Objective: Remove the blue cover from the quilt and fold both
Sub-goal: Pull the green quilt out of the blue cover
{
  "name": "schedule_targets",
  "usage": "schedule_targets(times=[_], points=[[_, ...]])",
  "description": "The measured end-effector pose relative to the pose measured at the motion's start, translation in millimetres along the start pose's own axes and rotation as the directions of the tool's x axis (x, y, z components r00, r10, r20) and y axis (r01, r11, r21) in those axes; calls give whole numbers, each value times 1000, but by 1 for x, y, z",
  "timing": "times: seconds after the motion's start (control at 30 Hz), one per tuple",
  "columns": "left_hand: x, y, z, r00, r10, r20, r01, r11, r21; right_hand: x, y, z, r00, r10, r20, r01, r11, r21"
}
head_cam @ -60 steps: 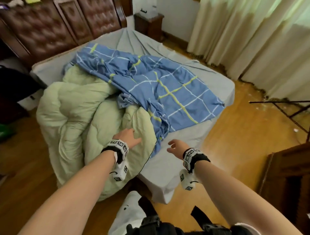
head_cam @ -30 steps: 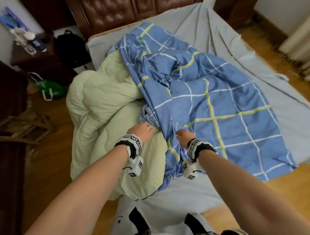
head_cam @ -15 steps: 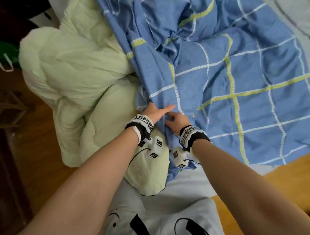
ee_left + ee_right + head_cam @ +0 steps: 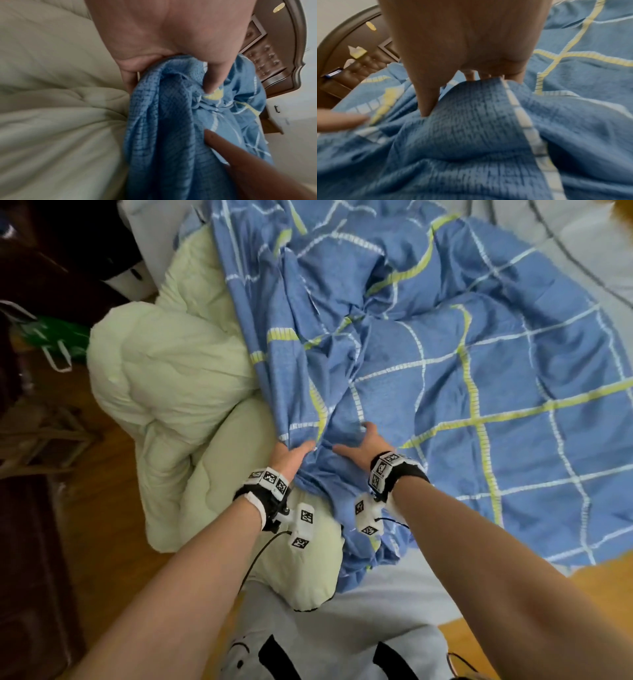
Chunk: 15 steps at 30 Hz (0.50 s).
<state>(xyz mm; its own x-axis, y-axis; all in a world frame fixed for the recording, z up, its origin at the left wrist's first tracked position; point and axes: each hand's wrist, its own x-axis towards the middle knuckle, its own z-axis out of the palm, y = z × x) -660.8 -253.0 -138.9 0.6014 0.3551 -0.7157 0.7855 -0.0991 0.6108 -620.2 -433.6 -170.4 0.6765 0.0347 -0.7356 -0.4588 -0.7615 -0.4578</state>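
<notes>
Both hands are in at the near edge of the blue cover point(image 4: 445, 364), which lies rumpled over the bed point(image 4: 582, 244) with the pale green quilt point(image 4: 171, 378) bunched just beside it. The left hand point(image 4: 291, 455) has a fold pinched tight; the right hand point(image 4: 366, 445) has its fingers curled into the cloth. Light, limp fabric (it will slump and twist), so take it by hem and corners.

bed point(image 4: 394, 594) — grey sheet | on it: blue cover point(image 4: 445, 378), green quilt point(image 4: 178, 378) — apparently overhanging
</notes>
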Motion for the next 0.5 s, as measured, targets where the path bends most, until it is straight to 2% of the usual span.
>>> schedule_targets(times=[0.07, 0.1, 0.17, 0.23, 0.3, 0.43, 0.5], points=[[12, -22, -12, 998, -12, -55, 22, 982, 188, 10, -7, 13, 997, 2, 72, 13, 979, -203], [14, -27, -17, 996, -29, -80, 49, 965, 259, 12, -9, 19, 998, 14, 64, 5, 957, -291], [20, -33, -21, 994, -36, -104, 71, 933, 353, 7, -7, 29, 1000, 24, 8, -19, 936, -350], [17, -27, -20, 995, -49, -82, 77, 918, 390, -5, -1, 29, 998, 15, -56, -31, 956, -292], [13, -20, -16, 997, -52, -50, 68, 914, 399, -23, 5, 12, 981, 52, -185, -80, 986, -147], [-13, 13, 20, 997, -25, 68, -2, 928, 373, -69, 31, -53, 866, 183, -465, -141, 982, 123], [-34, 36, 55, 993, 13, 121, -51, 949, 312, -96, 57, -89, 783, 274, -558, -153, 955, 254]])
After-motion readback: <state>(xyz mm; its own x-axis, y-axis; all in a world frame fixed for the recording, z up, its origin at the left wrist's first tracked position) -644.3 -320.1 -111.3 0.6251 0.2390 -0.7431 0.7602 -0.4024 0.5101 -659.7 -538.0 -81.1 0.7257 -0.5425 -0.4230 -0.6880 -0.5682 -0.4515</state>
